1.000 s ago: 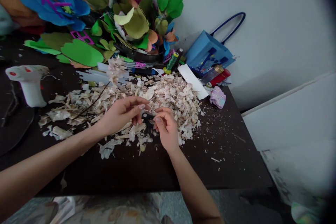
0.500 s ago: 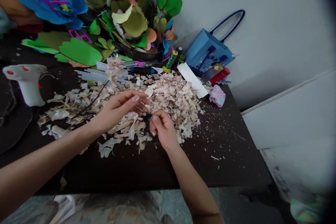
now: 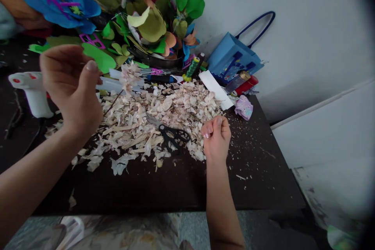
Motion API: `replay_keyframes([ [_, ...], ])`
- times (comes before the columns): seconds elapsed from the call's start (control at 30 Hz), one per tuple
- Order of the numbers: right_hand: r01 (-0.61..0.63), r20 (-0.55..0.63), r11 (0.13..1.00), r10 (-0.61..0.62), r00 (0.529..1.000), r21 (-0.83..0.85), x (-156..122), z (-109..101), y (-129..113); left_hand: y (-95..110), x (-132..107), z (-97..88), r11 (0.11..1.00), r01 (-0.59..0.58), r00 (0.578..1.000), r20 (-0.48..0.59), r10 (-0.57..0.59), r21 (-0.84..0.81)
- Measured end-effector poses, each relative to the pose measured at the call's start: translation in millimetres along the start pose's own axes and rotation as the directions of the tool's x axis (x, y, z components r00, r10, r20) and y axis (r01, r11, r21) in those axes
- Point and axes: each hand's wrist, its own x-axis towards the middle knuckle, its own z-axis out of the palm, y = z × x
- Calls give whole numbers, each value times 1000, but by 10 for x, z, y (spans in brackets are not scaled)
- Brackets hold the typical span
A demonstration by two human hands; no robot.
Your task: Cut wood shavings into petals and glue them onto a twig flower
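Observation:
Scissors (image 3: pixel 168 131) with black handles lie on the pile of pale dried petals and husk-like scraps (image 3: pixel 190 105), blades pointing to the upper left. My left hand (image 3: pixel 72 90) is raised above the left part of the pile, thumb apart from its loosely bent fingers, with nothing visible in it. At the right edge of the scraps, my right hand (image 3: pixel 217 136) has its fingers curled in, apart from the scissors; no object shows in it. A pale flower made of dried petals (image 3: pixel 131 76) on a thin dark stem stands out above the scraps, its stem partly behind my left hand.
A white glue gun (image 3: pixel 35 95) sits at the left. Large blue, green and olive artificial flowers (image 3: pixel 149 23) fill the back. Thread spools (image 3: pixel 191 68), a white strip (image 3: pixel 216 90), a blue bag (image 3: pixel 234 56) and a crumpled lilac piece (image 3: pixel 243 107) line the wall side.
The scissors, mostly covered by my hands before, now lie uncovered on the scraps. My left hand has moved up and left; my right hand has moved to the right.

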Motion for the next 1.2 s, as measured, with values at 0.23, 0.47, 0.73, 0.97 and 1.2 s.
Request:
replay_keyframes([
  [0.23,-147,232,972,187,954,-182,-230,221,131,91,-181,-35,959,209,868,415,-273,193],
  [0.47,-329,449,933,359,818,-147,-345,346,241,186,-522,-20,845,196,323,781,-535,498],
  [0.73,-363,517,927,358,777,-96,-374,367,225,142,-638,22,794,253,82,806,-587,552],
  [0.97,-291,442,942,335,832,-167,-362,355,131,121,-304,-50,836,189,124,832,-541,515],
  [1.2,-318,386,934,356,851,-160,-341,345,207,195,1,-162,823,-86,-112,815,-568,562],
])
